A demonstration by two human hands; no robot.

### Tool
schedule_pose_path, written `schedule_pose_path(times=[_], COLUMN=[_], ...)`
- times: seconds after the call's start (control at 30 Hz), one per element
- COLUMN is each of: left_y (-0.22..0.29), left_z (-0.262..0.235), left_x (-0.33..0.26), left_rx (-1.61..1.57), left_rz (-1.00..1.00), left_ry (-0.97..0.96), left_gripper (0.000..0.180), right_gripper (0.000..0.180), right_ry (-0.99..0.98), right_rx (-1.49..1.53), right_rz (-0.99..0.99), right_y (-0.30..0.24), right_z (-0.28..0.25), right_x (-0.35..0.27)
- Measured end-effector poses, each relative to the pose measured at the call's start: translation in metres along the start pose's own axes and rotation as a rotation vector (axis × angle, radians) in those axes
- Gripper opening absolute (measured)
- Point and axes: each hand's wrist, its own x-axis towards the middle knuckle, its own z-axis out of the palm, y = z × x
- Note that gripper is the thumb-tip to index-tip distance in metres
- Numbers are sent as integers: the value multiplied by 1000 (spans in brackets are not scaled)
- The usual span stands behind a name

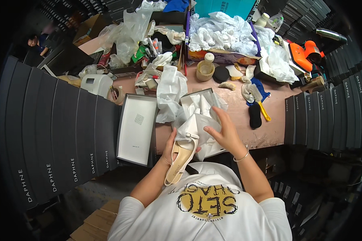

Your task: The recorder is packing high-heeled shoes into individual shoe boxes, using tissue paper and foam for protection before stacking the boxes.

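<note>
**Shoe going into tissue at the open box**

Left hand holds a cream slingback shoe, fingers curled around its left side and under it, toe pointing toward the person, heel end toward the box. The shoe sits at the near edge of the pink table, just in front of the open shoe box and partly overlapping its near rim. Right hand lies flat-ish on the white tissue paper spilling out of that box, fingers loosely spread and slightly bent, pressing or gathering the sheet; can't tell if it actually pinches a fold.

Step, as I judge it: wrapping or unwrapping the shoe in tissue at the box, about mid-way, shoe not inside the box. Direction not clear from one frame.

Next move would call for: keeping the shoe steady in the left hand while the right controls the thin sheet, which crumples and slides easily; the strap end is close to the paper and could snag.

Around it: box lid lying inside-up just left of the box. Dark stacked shoe boxes on the far left and another stack on the right. Far side of the table is cluttered: loose plastic bags, a bin of crumpled white paper, an orange tool, a brush with yellow handle.
</note>
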Motion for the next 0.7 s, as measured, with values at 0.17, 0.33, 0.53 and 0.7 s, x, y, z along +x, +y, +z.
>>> schedule_pose_path(times=[0.17,0.33,0.53,0.7], left_y=[-11,-16,-17,-10], left_z=[8,3,-11,-17], left_x=[-12,-13,-16,-11], left_rx=[44,83,125,149], left_rz=[8,24,28,-3], left_ry=[63,51,51,118], left_gripper=[76,80,74,66], right_gripper=[25,18,19,13], right_ry=[-559,-477,-452,-274], right_rx=[572,552,413,585], right_rz=[571,611,524,535], right_y=[20,17,6,20], right_z=[-6,-14,-36,-23], right_x=[-3,-15,-17,-35])
